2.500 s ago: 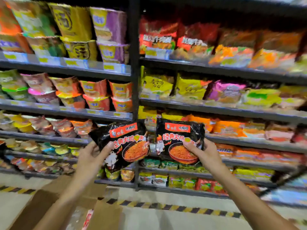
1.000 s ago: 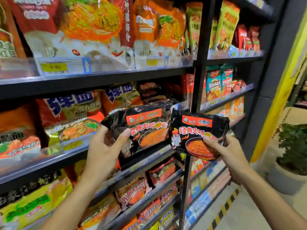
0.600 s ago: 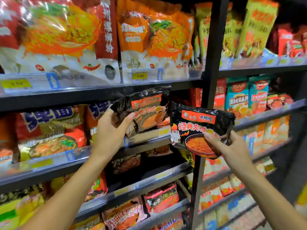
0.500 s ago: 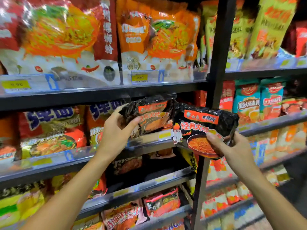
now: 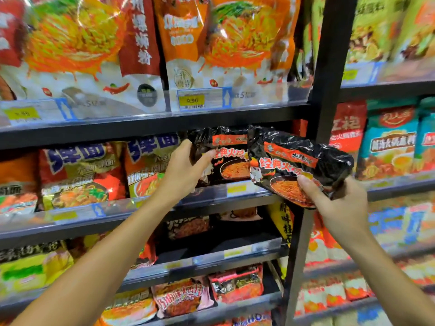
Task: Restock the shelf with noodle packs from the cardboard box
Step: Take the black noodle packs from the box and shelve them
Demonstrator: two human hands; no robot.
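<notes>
- My left hand (image 5: 182, 169) grips one black noodle pack (image 5: 227, 156) by its left edge, thumb across the front, fingers curled behind it.
- That pack stands upright in the shelf (image 5: 211, 196) bay, its lower edge down behind the clear price rail (image 5: 237, 188), just right of the orange-and-gold packs (image 5: 80, 175).
- My right hand (image 5: 341, 203) holds a second black noodle pack (image 5: 299, 163); the thumb presses the printed bowl on the front and the fingers wrap under its lower right corner.
- This second pack is tilted, its left end higher, in the air in front of the shelf and overlapping the right edge of the first pack. I cannot tell whether the two touch.
- It also partly covers the black upright post (image 5: 327, 67) that divides the bays.
- On the shelf above I see large orange and white bags (image 5: 211, 43) behind a yellow price tag (image 5: 191, 100).
- To the right of the post stand teal bags (image 5: 390, 140).
</notes>
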